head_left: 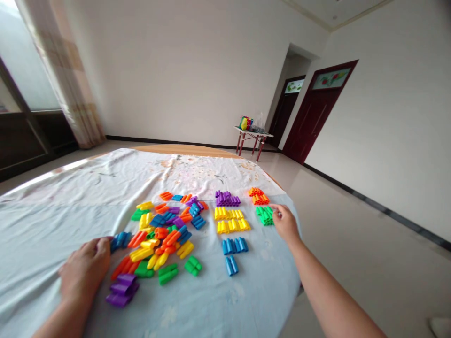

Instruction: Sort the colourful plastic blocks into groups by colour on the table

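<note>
A mixed heap of coloured plastic blocks (pixel 164 232) lies on a round table covered with a pale cloth (pixel 70 206). To its right sit sorted groups: purple blocks (pixel 227 199), orange blocks (pixel 258 195), yellow blocks (pixel 231 220), green blocks (pixel 265 215) and blue blocks (pixel 234 245). My right hand (pixel 284 221) reaches to the green group, fingertips pinched at a green block. My left hand (pixel 84 270) rests at the heap's left edge, fingers curled on a blue block (pixel 120 240). Purple blocks (pixel 122 289) lie just right of that hand.
A small red-legged side table (pixel 252 136) with a colourful bag stands by the far wall. Two dark red doors (pixel 317 112) are at the right. A curtain (pixel 63 70) and window are at the left. Tiled floor surrounds the table's right edge.
</note>
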`<action>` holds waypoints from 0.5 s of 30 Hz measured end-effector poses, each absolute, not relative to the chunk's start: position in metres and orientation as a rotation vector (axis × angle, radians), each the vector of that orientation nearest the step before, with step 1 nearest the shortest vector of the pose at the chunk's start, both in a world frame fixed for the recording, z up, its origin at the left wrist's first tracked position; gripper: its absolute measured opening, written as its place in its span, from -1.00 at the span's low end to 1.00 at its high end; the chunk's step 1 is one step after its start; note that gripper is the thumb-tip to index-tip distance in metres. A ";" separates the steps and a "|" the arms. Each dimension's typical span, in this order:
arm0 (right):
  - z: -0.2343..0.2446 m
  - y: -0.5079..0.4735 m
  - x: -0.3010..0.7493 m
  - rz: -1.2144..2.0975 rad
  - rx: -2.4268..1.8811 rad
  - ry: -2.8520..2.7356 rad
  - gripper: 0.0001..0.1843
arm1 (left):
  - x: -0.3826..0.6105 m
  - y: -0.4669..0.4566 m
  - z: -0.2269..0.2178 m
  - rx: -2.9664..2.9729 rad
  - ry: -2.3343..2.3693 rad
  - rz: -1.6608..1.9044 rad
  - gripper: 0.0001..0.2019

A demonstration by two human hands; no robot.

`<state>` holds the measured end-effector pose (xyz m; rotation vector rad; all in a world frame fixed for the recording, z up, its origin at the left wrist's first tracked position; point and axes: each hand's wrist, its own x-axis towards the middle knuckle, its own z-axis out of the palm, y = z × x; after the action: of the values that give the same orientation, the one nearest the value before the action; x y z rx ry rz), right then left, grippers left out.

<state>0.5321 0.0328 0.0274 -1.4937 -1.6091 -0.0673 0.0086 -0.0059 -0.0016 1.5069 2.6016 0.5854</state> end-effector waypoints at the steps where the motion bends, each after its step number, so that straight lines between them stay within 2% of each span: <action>1: 0.030 0.029 0.515 -0.035 -1.433 -1.651 -0.69 | 0.011 -0.006 0.000 1.469 2.579 0.593 -0.44; 9: 0.031 -0.001 0.365 0.381 -0.993 -2.030 -0.71 | 0.020 -0.009 0.007 1.451 2.531 0.682 -0.48; 15: 0.022 -0.003 0.310 0.435 -0.914 -2.165 -0.61 | 0.020 -0.012 0.007 1.469 2.520 0.703 -0.49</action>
<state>0.3096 -0.0027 0.0220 -0.9139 -2.1651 0.4348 0.0205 -0.0125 0.0075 1.4687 2.5202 0.7025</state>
